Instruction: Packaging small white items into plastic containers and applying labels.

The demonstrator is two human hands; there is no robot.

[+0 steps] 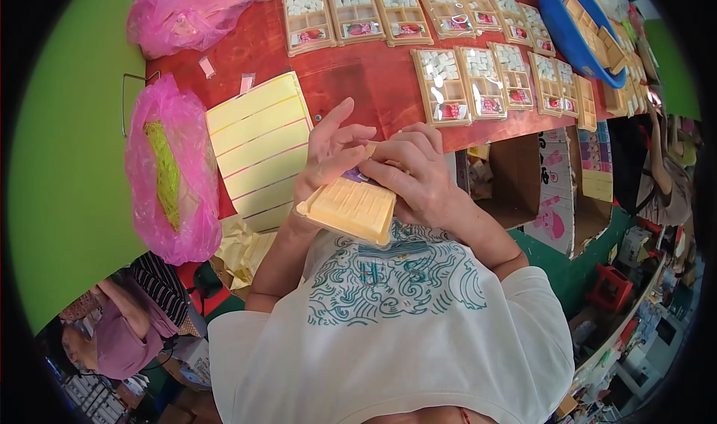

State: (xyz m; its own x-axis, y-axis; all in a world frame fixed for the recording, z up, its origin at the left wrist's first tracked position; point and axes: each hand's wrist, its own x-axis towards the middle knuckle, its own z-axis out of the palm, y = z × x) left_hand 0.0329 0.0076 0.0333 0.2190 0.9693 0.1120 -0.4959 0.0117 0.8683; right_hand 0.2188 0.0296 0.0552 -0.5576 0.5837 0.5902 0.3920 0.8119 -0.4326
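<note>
Close to my chest, between my two hands, is a tan plastic tray, tilted and with its ribbed side showing. My left hand holds the tray at its left, thumb bent across and other fingers raised. From the right, my right hand grips its far end with bent fingers. A small purple patch shows between the hands, and a small tan bit sticks out at the fingertips. What the fingertips pinch there is partly hidden. A yellow sheet with several strips lies left of my left hand.
Several compartment trays with white pieces stand in rows on the red table. A blue basin holds tan trays at the far right. Pink bags lie on the left beside a green panel. Cardboard boxes stand below the table edge.
</note>
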